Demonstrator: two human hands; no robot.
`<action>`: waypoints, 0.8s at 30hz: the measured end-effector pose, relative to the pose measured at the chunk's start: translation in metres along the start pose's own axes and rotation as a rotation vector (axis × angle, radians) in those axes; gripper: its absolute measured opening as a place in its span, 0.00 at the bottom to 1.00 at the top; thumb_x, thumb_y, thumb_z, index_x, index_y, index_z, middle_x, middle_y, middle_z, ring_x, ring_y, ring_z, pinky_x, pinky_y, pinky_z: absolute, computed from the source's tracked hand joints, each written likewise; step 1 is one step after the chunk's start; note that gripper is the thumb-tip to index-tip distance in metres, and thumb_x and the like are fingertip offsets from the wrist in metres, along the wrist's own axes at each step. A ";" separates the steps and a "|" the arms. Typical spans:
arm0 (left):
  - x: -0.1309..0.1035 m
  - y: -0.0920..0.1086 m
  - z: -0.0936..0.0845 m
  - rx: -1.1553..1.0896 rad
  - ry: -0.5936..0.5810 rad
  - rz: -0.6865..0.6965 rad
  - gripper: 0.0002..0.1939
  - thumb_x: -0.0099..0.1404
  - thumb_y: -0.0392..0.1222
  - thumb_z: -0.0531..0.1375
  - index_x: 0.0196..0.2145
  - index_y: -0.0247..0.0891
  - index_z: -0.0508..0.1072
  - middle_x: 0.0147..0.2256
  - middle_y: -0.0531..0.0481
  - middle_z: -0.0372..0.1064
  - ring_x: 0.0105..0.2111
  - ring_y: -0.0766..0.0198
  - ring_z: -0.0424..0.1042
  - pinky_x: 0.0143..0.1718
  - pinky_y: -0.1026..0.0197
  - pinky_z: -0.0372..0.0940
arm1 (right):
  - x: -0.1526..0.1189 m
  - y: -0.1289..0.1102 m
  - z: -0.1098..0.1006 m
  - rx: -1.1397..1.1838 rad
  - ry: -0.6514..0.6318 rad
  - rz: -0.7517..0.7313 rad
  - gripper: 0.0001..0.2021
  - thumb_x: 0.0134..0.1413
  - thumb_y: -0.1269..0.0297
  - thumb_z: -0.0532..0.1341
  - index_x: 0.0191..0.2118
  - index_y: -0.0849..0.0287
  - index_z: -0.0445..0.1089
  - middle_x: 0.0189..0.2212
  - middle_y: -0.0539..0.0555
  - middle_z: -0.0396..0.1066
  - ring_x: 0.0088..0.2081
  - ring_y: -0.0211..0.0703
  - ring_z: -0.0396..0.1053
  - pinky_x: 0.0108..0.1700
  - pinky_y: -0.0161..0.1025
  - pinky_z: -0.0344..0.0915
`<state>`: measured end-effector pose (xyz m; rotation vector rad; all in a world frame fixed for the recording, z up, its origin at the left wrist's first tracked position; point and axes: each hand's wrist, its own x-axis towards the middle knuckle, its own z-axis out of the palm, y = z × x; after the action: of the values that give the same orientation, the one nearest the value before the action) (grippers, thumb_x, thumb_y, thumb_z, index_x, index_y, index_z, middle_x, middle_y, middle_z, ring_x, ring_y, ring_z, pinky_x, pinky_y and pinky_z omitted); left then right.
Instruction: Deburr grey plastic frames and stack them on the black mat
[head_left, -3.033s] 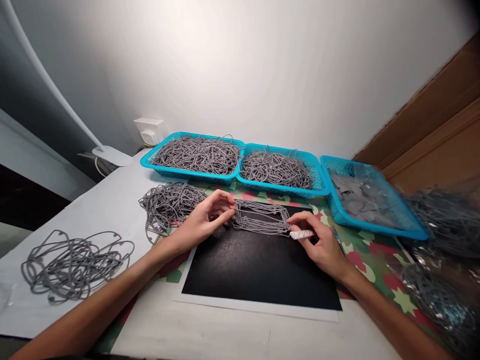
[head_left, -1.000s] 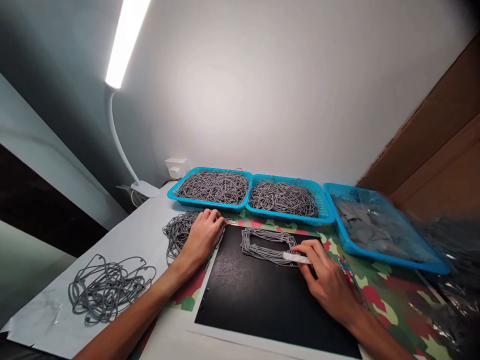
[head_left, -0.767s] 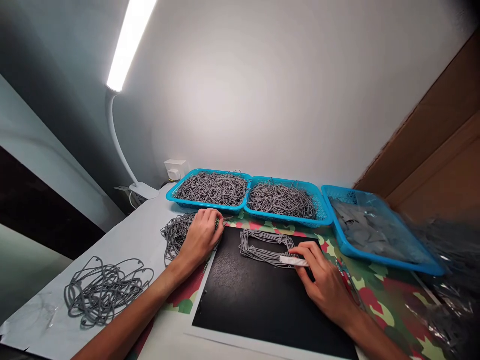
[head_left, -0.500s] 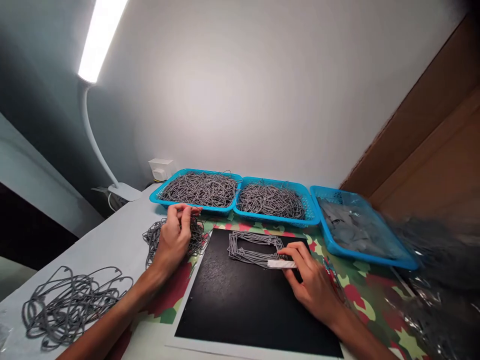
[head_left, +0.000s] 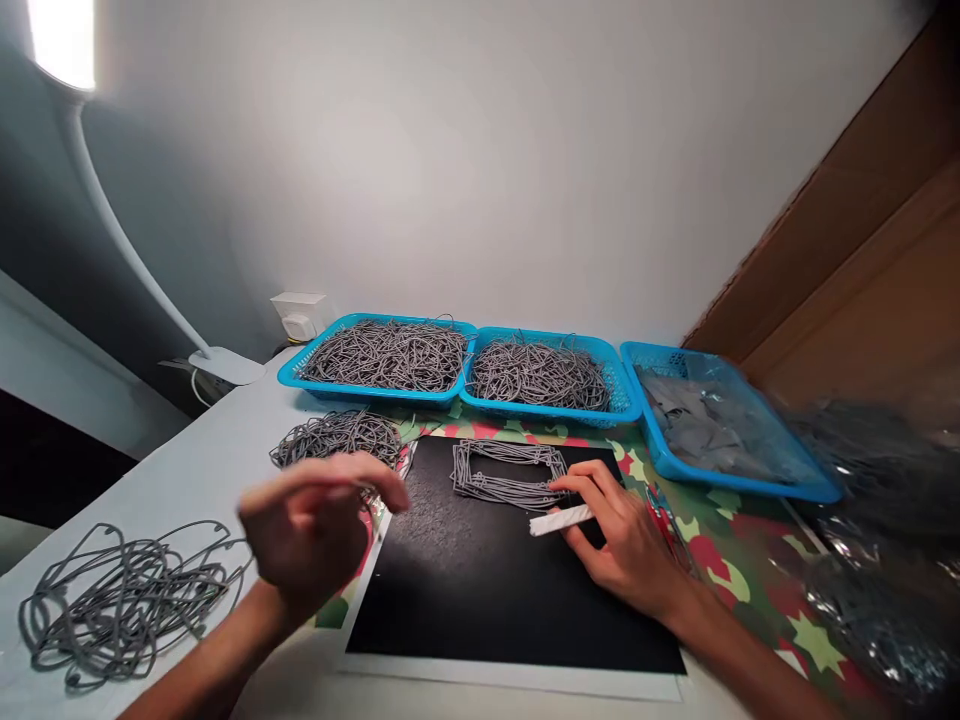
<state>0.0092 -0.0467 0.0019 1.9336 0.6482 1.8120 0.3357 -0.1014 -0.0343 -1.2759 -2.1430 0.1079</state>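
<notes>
My left hand (head_left: pixel 311 520) is raised over the left edge of the black mat (head_left: pixel 480 600), fingers bent and smeared by motion; whether it holds anything is not clear. A heap of grey cord pieces (head_left: pixel 337 438) lies just behind it. My right hand (head_left: pixel 611 535) rests on the mat's right half. It grips a short white strip (head_left: pixel 559 520) between thumb and fingers, and its index fingertip reaches the corner of a flat stack of grey cords (head_left: pixel 502 488). That stack forms a rectangle with an open middle, near the mat's far edge.
Two blue baskets (head_left: pixel 375 390) of grey cords stand along the wall. A third blue basket (head_left: pixel 750 480) at the right holds grey plastic pieces. Looser cords (head_left: pixel 127 600) lie at front left. Red-handled tools (head_left: pixel 664 515) sit beside my right hand; plastic bags (head_left: pixel 885 560) crowd the right side.
My left hand has come off the cord heap, moving toward me and left. My right hand stays by the stack, with the white strip now tilted. The view has shifted slightly.
</notes>
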 end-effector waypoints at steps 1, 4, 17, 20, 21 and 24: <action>-0.009 0.003 0.005 -0.030 -0.133 0.000 0.06 0.86 0.46 0.55 0.53 0.53 0.71 0.31 0.58 0.78 0.25 0.63 0.78 0.28 0.59 0.75 | 0.000 0.000 0.000 0.000 0.004 0.001 0.15 0.69 0.72 0.59 0.57 0.53 0.70 0.51 0.59 0.73 0.48 0.52 0.81 0.46 0.46 0.78; -0.033 0.009 0.025 0.021 -0.570 -0.068 0.07 0.86 0.46 0.54 0.53 0.49 0.72 0.33 0.53 0.79 0.27 0.63 0.79 0.29 0.61 0.73 | 0.002 0.000 -0.002 0.001 0.021 0.008 0.11 0.73 0.70 0.58 0.56 0.53 0.71 0.50 0.58 0.74 0.47 0.51 0.81 0.46 0.44 0.78; 0.004 -0.010 0.017 0.112 -1.095 -0.291 0.17 0.80 0.54 0.64 0.38 0.39 0.72 0.35 0.51 0.71 0.33 0.63 0.68 0.36 0.61 0.61 | -0.002 -0.021 -0.009 0.205 -0.201 -0.152 0.06 0.69 0.67 0.65 0.49 0.54 0.70 0.39 0.52 0.75 0.38 0.46 0.73 0.40 0.42 0.68; 0.005 -0.013 0.015 0.066 -1.158 -0.350 0.23 0.70 0.62 0.72 0.38 0.40 0.73 0.35 0.53 0.70 0.34 0.62 0.67 0.36 0.62 0.59 | -0.002 -0.027 -0.010 0.235 -0.356 -0.139 0.05 0.69 0.72 0.63 0.46 0.54 0.70 0.41 0.51 0.73 0.39 0.44 0.73 0.42 0.41 0.67; 0.004 -0.013 0.016 0.055 -1.169 -0.356 0.24 0.69 0.62 0.73 0.38 0.40 0.73 0.35 0.53 0.70 0.34 0.62 0.67 0.36 0.62 0.59 | -0.002 -0.027 -0.011 0.230 -0.387 -0.138 0.05 0.71 0.72 0.62 0.46 0.54 0.70 0.41 0.52 0.73 0.40 0.44 0.73 0.42 0.40 0.67; 0.000 -0.013 0.019 0.021 -1.189 -0.356 0.20 0.71 0.58 0.73 0.41 0.40 0.75 0.37 0.52 0.72 0.38 0.60 0.70 0.39 0.61 0.61 | -0.001 -0.027 -0.013 0.210 -0.417 -0.152 0.06 0.76 0.72 0.57 0.46 0.55 0.70 0.42 0.53 0.73 0.41 0.45 0.72 0.42 0.41 0.66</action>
<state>0.0269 -0.0360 -0.0070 2.2532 0.4984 0.2676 0.3230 -0.1195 -0.0143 -1.0315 -2.4898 0.5631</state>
